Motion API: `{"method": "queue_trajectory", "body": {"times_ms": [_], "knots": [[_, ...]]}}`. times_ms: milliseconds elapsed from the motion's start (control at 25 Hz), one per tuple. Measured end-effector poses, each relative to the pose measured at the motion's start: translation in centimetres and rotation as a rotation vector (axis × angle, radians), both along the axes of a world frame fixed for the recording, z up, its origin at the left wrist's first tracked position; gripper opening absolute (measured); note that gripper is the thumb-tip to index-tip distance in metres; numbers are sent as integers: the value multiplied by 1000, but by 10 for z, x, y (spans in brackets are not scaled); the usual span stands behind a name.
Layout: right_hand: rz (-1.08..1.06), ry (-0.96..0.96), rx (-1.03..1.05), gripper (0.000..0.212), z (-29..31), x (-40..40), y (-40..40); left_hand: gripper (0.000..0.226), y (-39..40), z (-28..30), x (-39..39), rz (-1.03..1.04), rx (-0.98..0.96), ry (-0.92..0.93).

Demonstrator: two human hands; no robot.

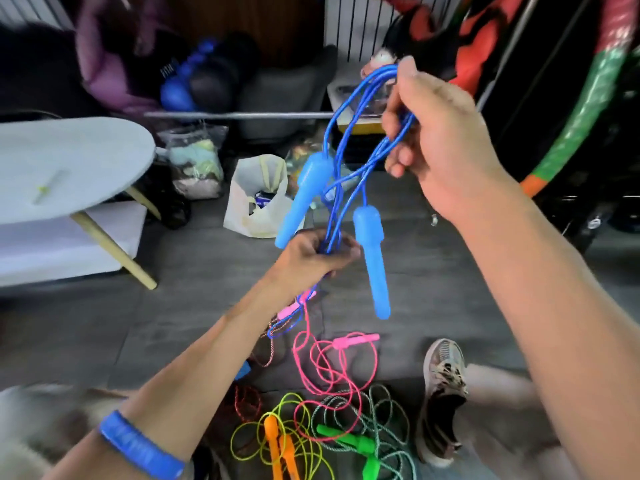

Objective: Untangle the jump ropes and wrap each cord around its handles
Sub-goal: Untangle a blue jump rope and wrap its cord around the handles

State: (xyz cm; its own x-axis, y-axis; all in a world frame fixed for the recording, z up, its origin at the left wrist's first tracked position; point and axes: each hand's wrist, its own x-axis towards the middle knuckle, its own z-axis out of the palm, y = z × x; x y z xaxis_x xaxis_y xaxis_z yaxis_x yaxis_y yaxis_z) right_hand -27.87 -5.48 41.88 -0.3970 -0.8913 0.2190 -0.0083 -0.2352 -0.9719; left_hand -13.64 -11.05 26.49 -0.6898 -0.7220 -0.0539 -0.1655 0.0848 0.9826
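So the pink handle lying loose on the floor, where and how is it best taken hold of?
Grip the pink handle round its straight middle, coming from above. It lies flat and roughly sideways on the floor, its far end bare, while its pink cord loops off the near end, so fingers should probably clear the tangle.

- Cluttered home storage/spare rm, not a shop or lab.
- Grey tiled floor [194, 306] w/ loose bags: white carrier bag [254, 199], clear plastic bag [197, 161] of soft stuff.
- Oval table [65, 161] far left, wooden legs.
- Clothes piled far left; red/green hoop [585, 109] far right.
- Worn sneaker [443, 396] near right.
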Motion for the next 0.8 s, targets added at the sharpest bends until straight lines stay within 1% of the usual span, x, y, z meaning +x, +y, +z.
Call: {"method": "queue_trajectory", "body": {"times_ms": [40,120,160,240,280,320,360,400,440,480,520,560,600,640,680,720,760,800], "knots": [[-57,-43,58,34,-3,-6,2,22,1,6,2,25,28,27],[-125,-154,244,34,-24,-18,9,29,-1,22,6,65,97,109],[-176,-171,332,31,-42,-20,14,31,-2,32,8,82,131,152],[-346,-167,433,16,-90,-14,28,34,-5,50,12,125,213,214],[-419,-191,480,19,-116,-4,38,35,-8,57,15,151,266,233],[-439,-218,556,29,-144,9,50,36,-11,61,19,174,338,255],[-397,-234,657,40,-169,23,62,36,-14,66,21,191,418,280],[-290,-230,774,49,-189,37,72,36,-17,67,24,202,494,309],[-119,-217,879,53,-201,51,81,36,-20,67,26,209,569,335],[75,-213,933,53,-209,65,86,36,-21,66,28,211,637,353],[230,-177,935,49,-216,75,88,35,-20,65,29,210,685,363],[289,-98,883,43,-222,83,86,35,-20,63,30,205,711,362],[248,33,807,37,-227,88,82,35,-20,62,30,201,718,348],[115,194,732,35,-234,90,76,34,-20,62,30,200,719,332],[-40,348,661,38,-238,90,71,34,-19,62,31,198,715,317],[-123,464,598,43,-240,88,66,33,-19,63,31,189,702,307],[-92,518,568,49,-239,86,61,32,-19,65,31,174,684,306],[14,526,585,52,-239,85,56,32,-20,66,32,160,669,309]]}}
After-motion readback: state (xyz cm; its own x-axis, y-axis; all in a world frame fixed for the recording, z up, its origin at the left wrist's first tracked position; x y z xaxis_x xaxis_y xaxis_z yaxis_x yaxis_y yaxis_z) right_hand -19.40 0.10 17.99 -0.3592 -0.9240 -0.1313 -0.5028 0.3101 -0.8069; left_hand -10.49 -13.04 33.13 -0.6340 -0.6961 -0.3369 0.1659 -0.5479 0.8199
